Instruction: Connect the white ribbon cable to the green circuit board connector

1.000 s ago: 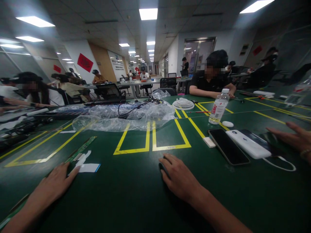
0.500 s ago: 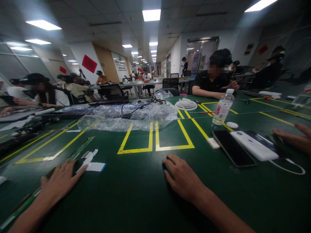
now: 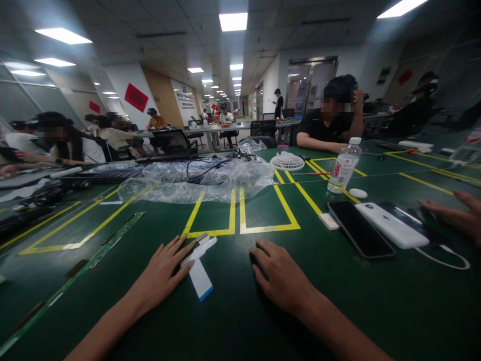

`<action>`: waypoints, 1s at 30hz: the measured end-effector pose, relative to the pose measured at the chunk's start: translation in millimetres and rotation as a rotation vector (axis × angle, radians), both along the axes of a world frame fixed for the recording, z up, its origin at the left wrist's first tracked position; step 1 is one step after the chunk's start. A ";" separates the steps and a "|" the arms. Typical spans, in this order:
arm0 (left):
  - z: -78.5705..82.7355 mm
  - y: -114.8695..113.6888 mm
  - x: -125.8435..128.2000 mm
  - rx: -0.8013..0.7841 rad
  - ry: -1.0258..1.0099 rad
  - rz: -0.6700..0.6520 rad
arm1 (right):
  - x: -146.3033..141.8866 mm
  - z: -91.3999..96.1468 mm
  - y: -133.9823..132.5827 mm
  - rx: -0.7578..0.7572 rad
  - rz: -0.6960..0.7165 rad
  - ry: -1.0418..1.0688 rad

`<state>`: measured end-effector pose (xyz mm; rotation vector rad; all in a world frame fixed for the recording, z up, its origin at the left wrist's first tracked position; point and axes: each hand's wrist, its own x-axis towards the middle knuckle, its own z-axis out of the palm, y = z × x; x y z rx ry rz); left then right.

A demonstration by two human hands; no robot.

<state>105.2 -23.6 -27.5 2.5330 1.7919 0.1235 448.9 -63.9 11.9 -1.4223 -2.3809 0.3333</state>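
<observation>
My left hand [image 3: 165, 265] lies palm down on the green table, fingers stretched out. Its thumb and fingertips touch a white flat ribbon cable [image 3: 200, 278], which has a blue end and a small connector at its far end. Further left is a long, narrow green circuit board [image 3: 90, 264], lying aslant and apart from the hand. On the right, my right hand [image 3: 281, 273] rests on the table with its fingers loosely curved and slightly apart. I see nothing held in it, though the space under its palm is hidden.
Crumpled clear plastic wrap [image 3: 203, 180] with black cables lies ahead, beside a white fan grille [image 3: 287, 161]. To the right are a water bottle [image 3: 343, 168], a black phone [image 3: 361, 229] and a white power bank [image 3: 393, 225]. Another person's hand [image 3: 451, 213] reaches in at the right edge.
My left hand has moved right, off the circuit board, and the ribbon cable has come along with it and turned. My right hand has stayed in place. A person across the table has raised a hand.
</observation>
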 end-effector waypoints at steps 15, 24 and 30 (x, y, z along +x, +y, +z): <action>19.8 7.3 123.1 0.002 -0.086 -0.424 | -3.5 -1.1 -0.3 0.082 -0.030 -0.010; 17.6 9.2 118.6 -0.001 -0.110 -0.448 | -5.8 -3.2 -2.7 0.030 0.005 -0.049; 20.9 2.5 120.0 0.054 -0.195 -0.455 | -6.0 -2.8 -2.2 0.010 0.011 -0.110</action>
